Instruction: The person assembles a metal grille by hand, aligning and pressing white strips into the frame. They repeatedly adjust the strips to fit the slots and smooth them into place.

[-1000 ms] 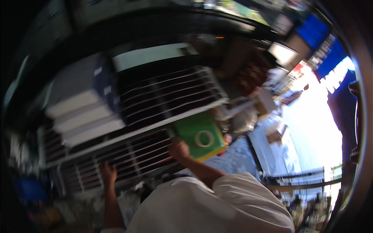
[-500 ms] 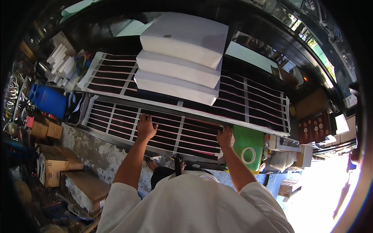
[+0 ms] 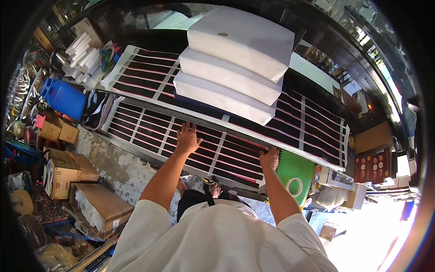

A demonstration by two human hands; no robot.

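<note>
A long black sheet with pale and pinkish stripes [image 3: 149, 132] lies on the lower, nearer ledge, crossed by several white bands. My left hand [image 3: 187, 138] rests on it near the middle, palm down with fingers spread. At the sheet's right end, my right hand [image 3: 270, 158] has its fingers bent together over the edge, seemingly gripping it; its fingertips are partly hidden. Right beside that hand lies a green spiral-bound pad [image 3: 292, 170] with a white tape roll [image 3: 294, 187] on it. A similar striped stack [image 3: 144, 75] covers the higher ledge behind.
Three thick white blocks of paper [image 3: 238, 45] stand piled on the upper striped stack. To the left are a blue plastic jug [image 3: 65, 99], white rolls [image 3: 84, 56] and cardboard boxes [image 3: 63, 170]. A dark red panel with round emblems [image 3: 370, 165] stands at the right.
The view has shifted, so the ledges and paper blocks appear farther right. My left hand has slid slightly right along the striped sheet; my right hand stays at its right end.
</note>
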